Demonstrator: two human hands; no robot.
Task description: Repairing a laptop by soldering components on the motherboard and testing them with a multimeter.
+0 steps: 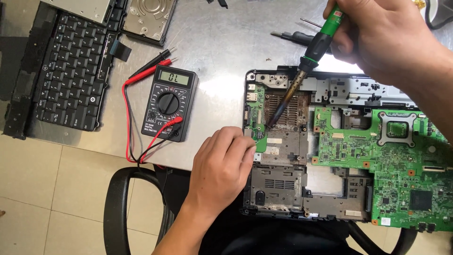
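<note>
An opened laptop base (283, 189) lies on the metal table, its green motherboard (377, 156) exposed on the right. My right hand (382, 33) grips a green-handled soldering iron (316, 49), whose dark tip reaches down to the left edge of the small green board (258, 118) beside the vent. My left hand (222, 167) rests curled on the front left edge of the base, fingertips touching the small board; whether it pinches anything is hidden.
A black multimeter (168, 104) with red and black leads sits left of the laptop. A detached keyboard (71, 71) and a hard drive (150, 18) lie at the back left. Small tools (295, 35) lie behind. A black chair arm (118, 203) is below.
</note>
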